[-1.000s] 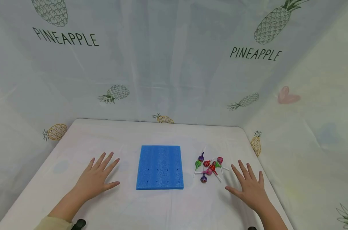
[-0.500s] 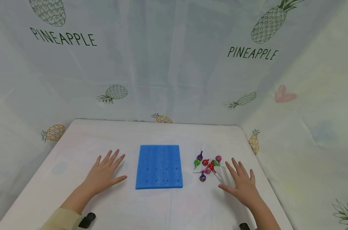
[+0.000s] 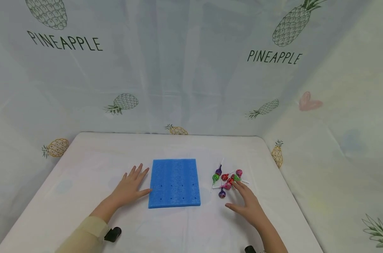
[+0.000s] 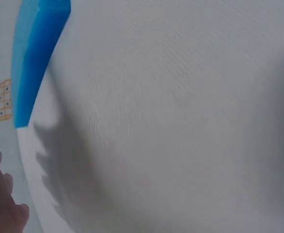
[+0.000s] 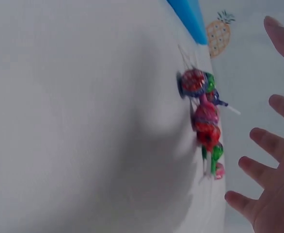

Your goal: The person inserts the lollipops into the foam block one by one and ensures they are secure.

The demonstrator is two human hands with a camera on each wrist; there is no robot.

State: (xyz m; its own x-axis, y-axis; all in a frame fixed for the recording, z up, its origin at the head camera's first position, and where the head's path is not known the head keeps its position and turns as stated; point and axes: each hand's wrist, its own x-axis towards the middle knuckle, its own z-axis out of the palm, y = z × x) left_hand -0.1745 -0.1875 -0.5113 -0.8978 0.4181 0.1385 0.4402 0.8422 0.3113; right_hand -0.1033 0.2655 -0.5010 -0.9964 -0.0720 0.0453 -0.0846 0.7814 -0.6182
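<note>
A blue foam board (image 3: 174, 172) with rows of small holes lies flat at the middle of the table; its edge also shows in the left wrist view as a blue block (image 4: 38, 53). My left hand (image 3: 130, 189) is spread at the board's left side, thumb tip at its edge; whether it touches, I cannot tell. Several wrapped lollipops lie in a loose pile right of the board, among them a green lollipop (image 3: 215, 177) and a purple lollipop (image 3: 222, 193). My right hand (image 3: 249, 203) hovers over the pile's near right side, fingers extended, holding nothing visible.
A white cloth covers the table (image 3: 185, 228), and pineapple-printed curtains (image 3: 178, 70) rise behind it and along both sides. A dark wrist device (image 3: 113, 234) sits below the left sleeve (image 3: 90, 232).
My left hand has moved right, up to the board's left edge. My right hand has moved left to the lollipops, its fingers drawing closer together. The head view has shifted slightly.
</note>
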